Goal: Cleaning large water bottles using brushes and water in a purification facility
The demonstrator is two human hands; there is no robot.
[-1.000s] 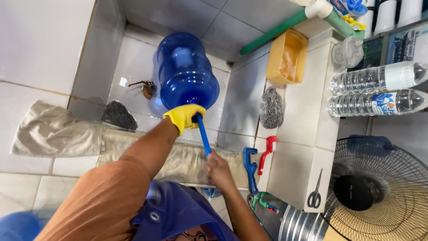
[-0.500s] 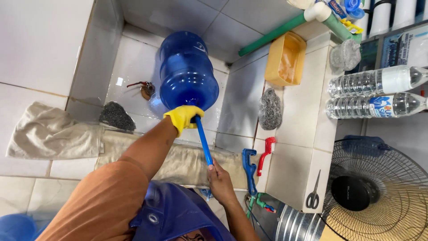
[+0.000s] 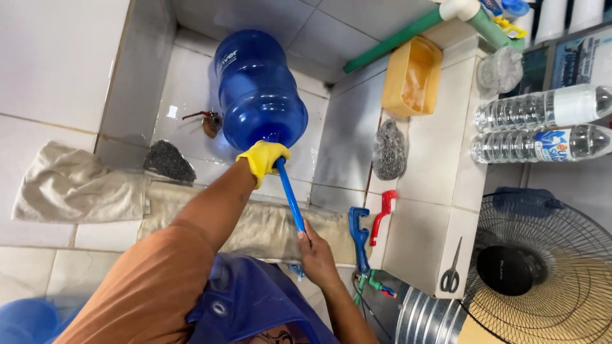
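My gloved left hand (image 3: 262,160) clamps the blue jug (image 3: 258,92) by its neck — below the jug, my right hand (image 3: 315,251) fists the blue rod (image 3: 290,197).

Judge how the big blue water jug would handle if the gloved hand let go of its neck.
The blue jug looks empty and see-through, so probably light for its bulk. Its round body on wet tile would likely roll or slide. The left hand, gloved in yellow, grips its neck while the right hand holds the blue rod; smooth wet plastic may be slippery.
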